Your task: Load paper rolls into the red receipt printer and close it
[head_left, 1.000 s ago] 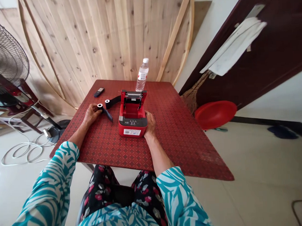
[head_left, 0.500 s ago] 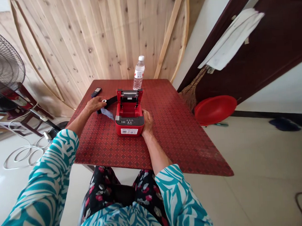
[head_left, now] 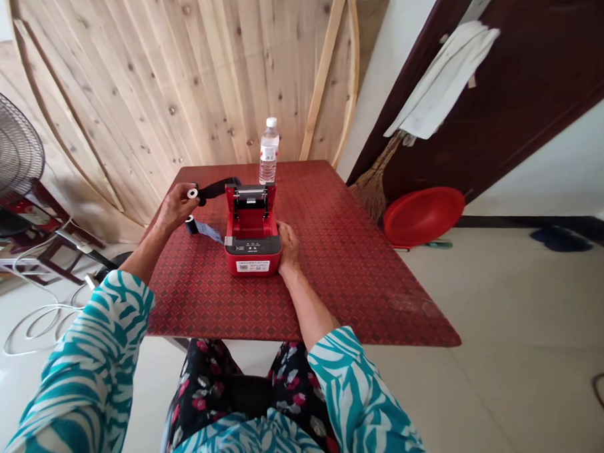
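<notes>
A red and black label printer [head_left: 253,247] stands on the table with its lid raised and its red inside showing. My left hand [head_left: 178,206] pinches a roll of black ribbon [head_left: 200,196] with a white core, held above the table left of the printer. The black ribbon strip [head_left: 220,187] stretches from that roll to behind the printer's raised lid. A second small black roll [head_left: 190,225] lies on the table below the hand, with a bluish-grey strip [head_left: 209,232] trailing toward the printer. Wrapped against the printer's right side is my right hand [head_left: 289,247], its fingertips partly hidden.
Behind the printer, a water bottle [head_left: 269,152] stands upright on the red patterned table [head_left: 344,271]. A fan [head_left: 6,149] and coiled white cable [head_left: 36,325] are at the left. To the right are a broom [head_left: 373,186] and a red basin [head_left: 424,216].
My left hand has lifted the ribbon roll up from the table, and the black strip has risen with it. The second roll now shows below. My right hand stays at the printer.
</notes>
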### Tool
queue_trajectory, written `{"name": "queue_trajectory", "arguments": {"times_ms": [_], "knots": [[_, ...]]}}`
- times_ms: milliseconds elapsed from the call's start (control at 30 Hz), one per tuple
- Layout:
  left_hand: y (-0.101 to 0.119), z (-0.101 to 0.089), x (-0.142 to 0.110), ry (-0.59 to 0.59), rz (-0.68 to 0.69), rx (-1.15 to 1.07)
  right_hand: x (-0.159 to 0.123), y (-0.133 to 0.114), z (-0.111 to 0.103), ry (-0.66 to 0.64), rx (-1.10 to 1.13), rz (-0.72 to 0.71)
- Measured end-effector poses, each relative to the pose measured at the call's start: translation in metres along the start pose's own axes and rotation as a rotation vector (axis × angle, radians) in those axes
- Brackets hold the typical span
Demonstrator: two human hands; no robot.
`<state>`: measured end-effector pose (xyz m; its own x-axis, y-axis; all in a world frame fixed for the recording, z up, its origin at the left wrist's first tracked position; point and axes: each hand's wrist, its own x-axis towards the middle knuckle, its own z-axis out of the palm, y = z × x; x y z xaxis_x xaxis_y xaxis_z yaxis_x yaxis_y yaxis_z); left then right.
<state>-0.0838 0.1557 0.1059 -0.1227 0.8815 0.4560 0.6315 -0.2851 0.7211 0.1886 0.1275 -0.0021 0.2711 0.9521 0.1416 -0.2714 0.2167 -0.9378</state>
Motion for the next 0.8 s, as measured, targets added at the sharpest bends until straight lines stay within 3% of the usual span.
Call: {"name": "queue_trajectory", "arguments": {"times_ms": [100, 200, 267, 367, 467, 567, 700, 800], "knots": [[0.014, -0.026, -0.016, 0.079, 0.104, -0.298, 0.0, 0.001, 0.0, 0.008, 0.007, 0.018], [0.036, -0.054, -0.039, 0.12, 0.147, -0.449, 0.001, 0.001, 0.0, 0.014, 0.006, 0.021], [0.055, -0.07, -0.055, 0.07, 0.167, -0.499, 0.001, 0.001, 0.0, 0.017, 0.015, 0.013], [0.084, -0.078, -0.071, -0.117, 0.151, -0.538, 0.003, 0.004, 0.001, 0.013, 0.038, 0.014], [0.106, -0.06, -0.072, -0.398, 0.085, -0.522, 0.004, 0.006, 0.002, 0.025, 0.046, 0.023], [0.116, -0.021, -0.06, -0.621, 0.059, -0.411, 0.005, 0.007, 0.003, 0.033, 0.027, 0.021], [0.109, 0.033, -0.038, -0.655, 0.135, -0.187, 0.007, 0.009, 0.002, 0.021, 0.017, 0.001], [0.1, 0.059, -0.026, -0.672, 0.189, 0.081, 0.007, 0.01, 0.002, 0.014, 0.027, -0.009]]}}
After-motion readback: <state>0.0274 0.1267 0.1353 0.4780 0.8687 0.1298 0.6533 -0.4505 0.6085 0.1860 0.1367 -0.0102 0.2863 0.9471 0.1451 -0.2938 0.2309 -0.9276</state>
